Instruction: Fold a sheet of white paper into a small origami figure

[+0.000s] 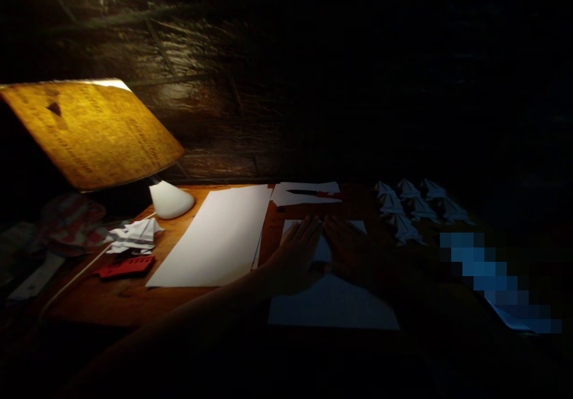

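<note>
- Here's the middle of the action: a white sheet of paper (333,305) lies on the wooden worktop (102,303), right in front of the person, its near part spread toward the body.
- The left hand (298,241) comes in flat, fingers straight and together, resting on the left side of that sheet and gripping nothing.
- Across from it, the right hand (349,241) sits in deep shadow, fingers stretched out on the sheet as well; its thumb is too dark to tell.
- Between the two hands a strip of the paper shows through, and its far corners peek out past the fingers on either side.
- Over to the left, a large stack of white paper (219,238) lies brightly lit.
- Just beyond the hands, a knife (316,194) with a dark blade and red handle rests across a pile of smaller sheets (280,195).
- Off to the right, seven folded paper figures (419,208) stand grouped in the gloom.
- Far left, the lamp (170,199) glows under its yellow shade (96,136), with a crumpled-looking white paper piece (136,235) near its base and a red object (125,266) just in front, its kind unclear.
</note>
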